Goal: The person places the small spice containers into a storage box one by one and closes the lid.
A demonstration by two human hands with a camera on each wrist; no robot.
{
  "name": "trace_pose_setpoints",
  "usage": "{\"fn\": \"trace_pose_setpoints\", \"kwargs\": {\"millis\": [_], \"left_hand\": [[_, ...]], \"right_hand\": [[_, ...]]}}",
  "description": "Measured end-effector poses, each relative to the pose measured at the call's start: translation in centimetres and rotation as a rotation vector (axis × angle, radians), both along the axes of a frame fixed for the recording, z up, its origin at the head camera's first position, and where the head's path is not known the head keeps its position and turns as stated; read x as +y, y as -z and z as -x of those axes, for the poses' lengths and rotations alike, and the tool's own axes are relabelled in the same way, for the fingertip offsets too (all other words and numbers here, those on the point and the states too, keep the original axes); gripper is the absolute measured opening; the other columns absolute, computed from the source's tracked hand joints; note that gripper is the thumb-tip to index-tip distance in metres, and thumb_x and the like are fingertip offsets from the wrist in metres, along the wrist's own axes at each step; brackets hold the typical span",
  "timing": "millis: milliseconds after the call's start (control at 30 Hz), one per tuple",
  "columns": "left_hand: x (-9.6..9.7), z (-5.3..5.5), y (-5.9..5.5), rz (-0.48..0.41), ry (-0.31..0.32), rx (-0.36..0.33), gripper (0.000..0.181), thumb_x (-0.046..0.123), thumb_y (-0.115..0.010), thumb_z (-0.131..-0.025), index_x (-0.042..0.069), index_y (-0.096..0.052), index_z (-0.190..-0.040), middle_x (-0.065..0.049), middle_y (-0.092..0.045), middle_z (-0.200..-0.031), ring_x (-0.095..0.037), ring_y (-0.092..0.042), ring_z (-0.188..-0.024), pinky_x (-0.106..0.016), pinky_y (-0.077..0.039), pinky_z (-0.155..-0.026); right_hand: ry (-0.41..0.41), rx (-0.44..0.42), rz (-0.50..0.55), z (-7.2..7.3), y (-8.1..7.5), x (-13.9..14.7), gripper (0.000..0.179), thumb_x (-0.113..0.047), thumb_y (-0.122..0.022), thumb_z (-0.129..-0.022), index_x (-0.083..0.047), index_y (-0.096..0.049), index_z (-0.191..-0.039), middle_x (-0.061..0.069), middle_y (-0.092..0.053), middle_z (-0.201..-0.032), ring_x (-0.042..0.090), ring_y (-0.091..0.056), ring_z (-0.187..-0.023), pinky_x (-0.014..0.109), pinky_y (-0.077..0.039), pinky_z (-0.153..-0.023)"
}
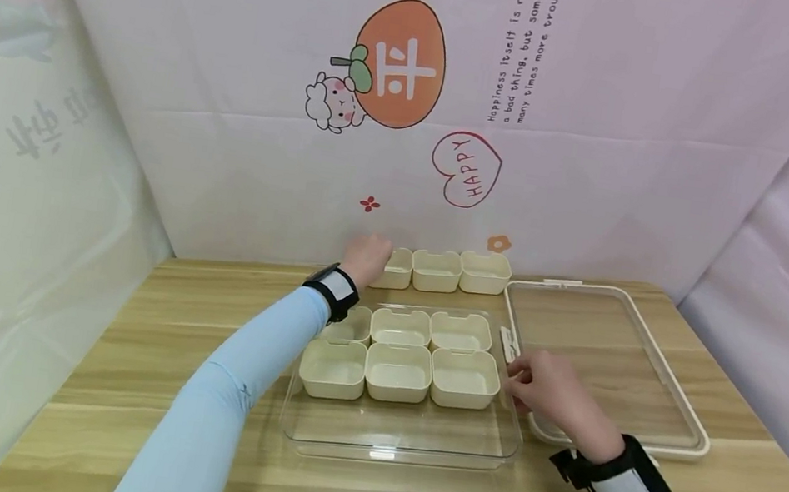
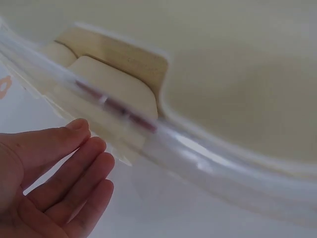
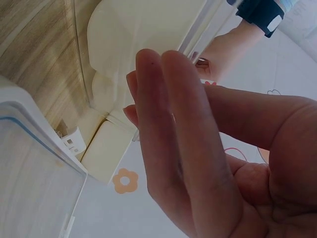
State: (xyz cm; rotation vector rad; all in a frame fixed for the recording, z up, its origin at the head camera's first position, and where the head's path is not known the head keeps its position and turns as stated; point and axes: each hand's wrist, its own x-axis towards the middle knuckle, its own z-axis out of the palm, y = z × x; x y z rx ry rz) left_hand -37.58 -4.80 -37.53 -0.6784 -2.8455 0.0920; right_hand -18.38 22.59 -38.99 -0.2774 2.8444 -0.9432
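Note:
A clear tray [image 1: 398, 436] on the wooden table holds two rows of cream cups, such as the front-left cup [image 1: 332, 384]. Behind it a row of similar cups [image 1: 436, 273] stands against the backdrop. My left hand [image 1: 367, 257] reaches over the tray to the left end of this back row, partly covering a cup [image 1: 397, 272]. In the left wrist view its thumb and fingers are loosely bent, with nothing visible between them. By the tray's right wall is my right hand [image 1: 555, 395], fingers nearly straight; whether they touch the wall I cannot tell.
A clear lid [image 1: 598, 359] with a cream frame lies to the right of the tray, its white clip [image 1: 508, 344] facing the tray. Wooden table top [image 1: 119, 375] extends at the left and front. A printed cloth backdrop [image 1: 238, 174] rises directly behind the back cups.

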Motion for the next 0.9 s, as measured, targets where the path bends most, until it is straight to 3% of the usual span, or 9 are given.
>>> {"fn": "trace_pose_setpoints", "kwargs": {"millis": [367, 900], "left_hand": [[0.2, 0.8, 1.1, -0.001, -0.018, -0.068, 0.015, 0.002, -0.054, -0.092, 0.003, -0.069, -0.094, -0.013, -0.069, -0.097, -0.028, -0.066, -0.089, -0.038, -0.055, -0.072], [0.2, 0.8, 1.1, 0.025, 0.015, -0.043, 0.017, 0.0, -0.052, -0.092, 0.002, -0.069, -0.096, -0.014, -0.069, -0.097, -0.029, -0.065, -0.09, -0.038, -0.054, -0.075]], "right_hand": [[0.003, -0.005, 0.017, 0.0, 0.1, -0.1, 0.027, -0.004, -0.062, -0.082, 0.014, -0.063, -0.101, 0.013, -0.07, -0.076, 0.019, -0.066, -0.06, 0.025, -0.051, -0.055], [-0.029, 0.015, 0.043, 0.0, 0.2, 0.1, 0.026, -0.002, -0.062, -0.081, 0.016, -0.062, -0.099, 0.012, -0.069, -0.073, 0.016, -0.065, -0.055, 0.026, -0.051, -0.053]]}}
